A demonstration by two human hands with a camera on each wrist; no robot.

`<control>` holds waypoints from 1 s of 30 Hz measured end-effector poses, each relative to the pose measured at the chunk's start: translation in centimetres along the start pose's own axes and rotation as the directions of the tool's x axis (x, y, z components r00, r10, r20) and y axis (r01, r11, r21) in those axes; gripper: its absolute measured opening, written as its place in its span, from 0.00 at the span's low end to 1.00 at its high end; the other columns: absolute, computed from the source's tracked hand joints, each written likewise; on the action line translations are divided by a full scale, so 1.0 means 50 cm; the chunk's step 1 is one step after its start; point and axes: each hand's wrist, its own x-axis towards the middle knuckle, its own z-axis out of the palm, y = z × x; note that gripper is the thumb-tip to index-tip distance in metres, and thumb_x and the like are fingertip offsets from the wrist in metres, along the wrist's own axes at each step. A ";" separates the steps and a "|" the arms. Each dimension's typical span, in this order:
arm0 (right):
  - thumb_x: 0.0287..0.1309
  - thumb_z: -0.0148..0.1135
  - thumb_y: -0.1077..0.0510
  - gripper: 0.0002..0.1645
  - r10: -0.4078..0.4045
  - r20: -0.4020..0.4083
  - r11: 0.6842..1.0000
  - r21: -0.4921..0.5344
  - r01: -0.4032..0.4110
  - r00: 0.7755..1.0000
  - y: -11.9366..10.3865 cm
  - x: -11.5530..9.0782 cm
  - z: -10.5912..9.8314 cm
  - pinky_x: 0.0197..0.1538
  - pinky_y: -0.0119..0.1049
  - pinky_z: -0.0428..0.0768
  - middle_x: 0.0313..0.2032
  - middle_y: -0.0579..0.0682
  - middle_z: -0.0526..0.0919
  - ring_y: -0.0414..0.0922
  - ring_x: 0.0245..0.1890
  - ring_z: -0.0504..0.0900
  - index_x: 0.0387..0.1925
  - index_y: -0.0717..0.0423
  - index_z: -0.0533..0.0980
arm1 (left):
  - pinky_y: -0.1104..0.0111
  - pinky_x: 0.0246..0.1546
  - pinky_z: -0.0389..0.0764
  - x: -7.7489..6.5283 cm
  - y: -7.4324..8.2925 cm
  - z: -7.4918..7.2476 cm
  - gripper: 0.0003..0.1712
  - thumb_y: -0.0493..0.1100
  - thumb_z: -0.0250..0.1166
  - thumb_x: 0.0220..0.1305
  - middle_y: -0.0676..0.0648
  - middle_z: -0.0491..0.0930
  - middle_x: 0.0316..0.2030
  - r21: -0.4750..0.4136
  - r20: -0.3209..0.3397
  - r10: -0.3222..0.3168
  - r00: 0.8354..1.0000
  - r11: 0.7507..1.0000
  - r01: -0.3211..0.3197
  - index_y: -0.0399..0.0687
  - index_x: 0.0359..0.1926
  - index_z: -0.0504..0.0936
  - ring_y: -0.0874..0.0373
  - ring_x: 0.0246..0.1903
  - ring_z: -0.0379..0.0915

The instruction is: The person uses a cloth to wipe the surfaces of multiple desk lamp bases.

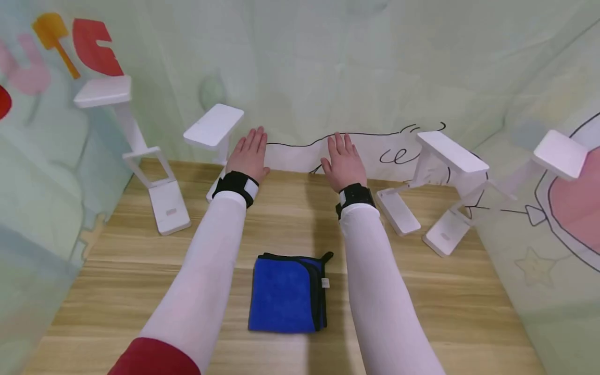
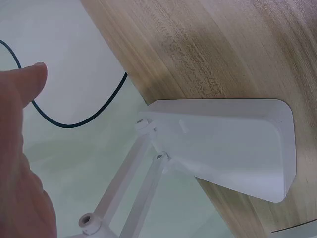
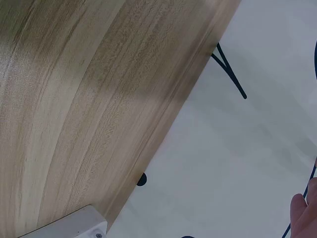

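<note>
Both arms reach forward over the wooden table. My left hand [image 1: 250, 156] has its fingers straight, back of the hand up, and holds nothing; it overlaps a white folding stand's stem in the head view. In the left wrist view that stand's base [image 2: 223, 144] lies on the wood, with the left thumb [image 2: 29, 82] apart from it. My right hand [image 1: 344, 164] is likewise flat with straight fingers and nothing in it. Between the forearms lies a folded blue cloth [image 1: 283, 294] with black edging, a small loop and a white tag.
White folding stands flank the hands: one at far left [image 1: 170, 205], one beside the left hand [image 1: 215, 126], and two at right [image 1: 398, 211] [image 1: 447, 232]. A printed fabric backdrop [image 1: 300, 78] rises behind the table [image 1: 290, 219] and along both sides.
</note>
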 end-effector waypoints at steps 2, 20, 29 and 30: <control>0.85 0.45 0.47 0.39 -0.004 -0.003 1.000 -0.002 0.004 1.000 0.001 0.002 -0.001 0.83 0.50 0.45 0.85 0.59 0.48 0.57 0.85 0.41 0.85 0.60 0.52 | 0.56 0.82 0.35 0.001 -0.001 0.000 0.54 0.52 0.62 0.80 0.37 0.32 0.85 0.000 -0.002 0.000 1.000 1.000 0.000 0.33 0.85 0.38 0.44 0.84 0.27; 0.85 0.46 0.50 0.30 -0.063 0.002 0.998 0.021 0.063 0.998 -0.008 0.005 -0.014 0.74 0.49 0.70 0.70 0.61 0.78 0.58 0.72 0.73 0.79 0.59 0.68 | 0.53 0.82 0.42 -0.001 -0.001 -0.012 0.50 0.50 0.63 0.79 0.35 0.42 0.85 -0.003 -0.020 0.017 1.000 1.000 -0.018 0.30 0.84 0.46 0.42 0.84 0.36; 0.79 0.54 0.50 0.20 -0.102 0.224 0.994 0.058 0.092 0.969 0.002 0.001 0.013 0.48 0.48 0.84 0.43 0.51 0.91 0.49 0.40 0.86 0.55 0.53 0.89 | 0.53 0.54 0.81 -0.014 0.028 0.004 0.20 0.50 0.58 0.82 0.42 0.87 0.46 -0.114 0.040 0.212 0.976 0.972 -0.206 0.40 0.52 0.89 0.48 0.49 0.83; 0.79 0.55 0.50 0.20 -0.115 0.256 0.993 0.063 0.102 0.960 0.001 -0.001 0.015 0.51 0.49 0.84 0.45 0.51 0.91 0.49 0.43 0.87 0.55 0.53 0.88 | 0.55 0.45 0.82 -0.016 0.031 0.009 0.19 0.50 0.59 0.82 0.45 0.86 0.37 -0.142 0.046 0.236 0.971 0.963 -0.227 0.42 0.45 0.90 0.50 0.40 0.82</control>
